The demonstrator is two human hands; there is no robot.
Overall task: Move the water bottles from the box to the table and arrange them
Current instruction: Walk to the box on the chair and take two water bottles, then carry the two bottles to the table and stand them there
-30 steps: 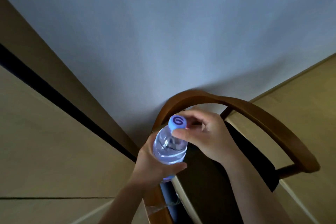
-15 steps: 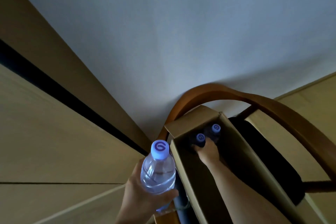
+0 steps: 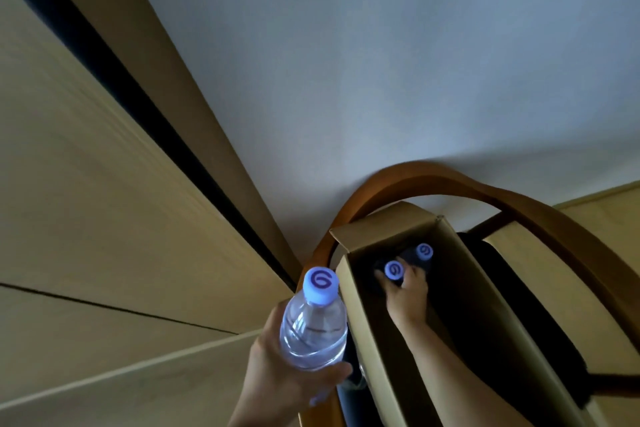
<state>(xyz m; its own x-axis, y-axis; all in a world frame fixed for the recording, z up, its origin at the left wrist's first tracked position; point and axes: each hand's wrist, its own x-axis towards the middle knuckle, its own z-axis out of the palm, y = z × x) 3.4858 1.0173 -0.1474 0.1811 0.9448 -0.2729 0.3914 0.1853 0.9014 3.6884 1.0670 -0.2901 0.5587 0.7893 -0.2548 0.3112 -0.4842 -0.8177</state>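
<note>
left hand (image 3: 277, 367): wrapped round a full bottle (image 3: 313, 329), upright, at 9 o'clock from the box (image 3: 388, 225)
right hand (image 3: 407, 295): down in the box, fingers closing on a bottle neck under its cap (image 3: 394, 270)
second cap (image 3: 424, 251): 1 o'clock of that
risk: neck-only pinch might slip on the lift, or snag the flap

no words or numbers can be read; the only sign is a dark purple spiral mark, like a curled "g" or "6", printed on top of each pale blue cap: on the bottle (image 3: 313, 329) gripped by the left hand (image 3: 287, 378), and on 2 caps (image 3: 394, 270) (image 3: 424, 251) down in the cardboard box (image 3: 377, 340)
</note>
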